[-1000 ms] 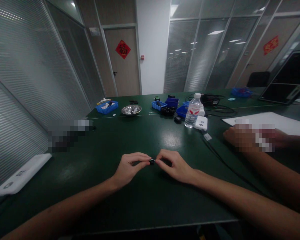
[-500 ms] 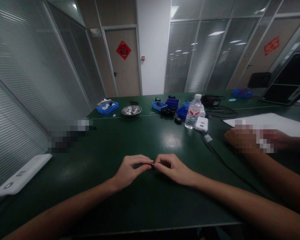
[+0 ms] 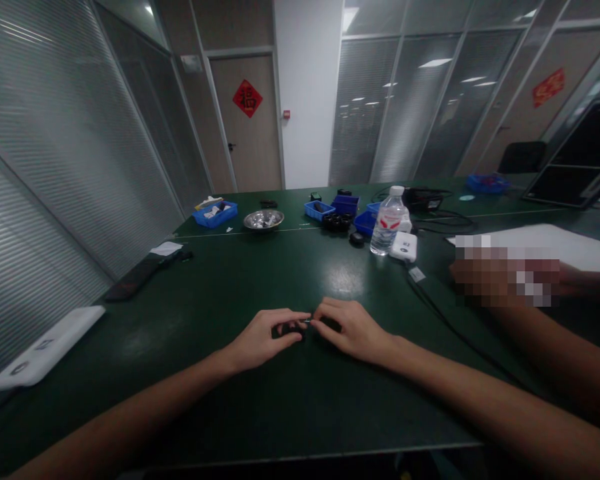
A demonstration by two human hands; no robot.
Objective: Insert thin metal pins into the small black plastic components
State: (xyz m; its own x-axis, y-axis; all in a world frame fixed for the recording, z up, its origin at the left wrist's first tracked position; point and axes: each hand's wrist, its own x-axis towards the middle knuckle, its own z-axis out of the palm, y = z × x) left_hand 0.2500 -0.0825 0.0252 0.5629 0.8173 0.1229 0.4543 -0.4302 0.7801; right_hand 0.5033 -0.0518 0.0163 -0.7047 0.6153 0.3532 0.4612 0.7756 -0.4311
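Observation:
Low over the green table [image 3: 190,400], my two hands meet almost fingertip to fingertip. My left hand [image 3: 260,339] has its thumb and curled fingers around a small black part [image 3: 296,329], while its index finger reaches over the top. Thumb and fingertips of my right hand [image 3: 354,331] are pinched on a thin, shiny piece [image 3: 307,321] that points toward the left index fingertip. Both pieces are too small and dark for me to tell their kind. Whether they are joined is hidden by the fingers.
A water bottle [image 3: 387,223] and a white device [image 3: 404,247] with a cable stand beyond my right hand. Further back are a metal bowl [image 3: 264,227] and blue bins [image 3: 215,215]. At right, a co-worker's hands [image 3: 500,277] are over a white sheet [image 3: 570,243].
My left thumb has parted from the index finger, showing the curled fingers and black part between. My right hand has risen slightly. The co-worker's hands stay about where they were.

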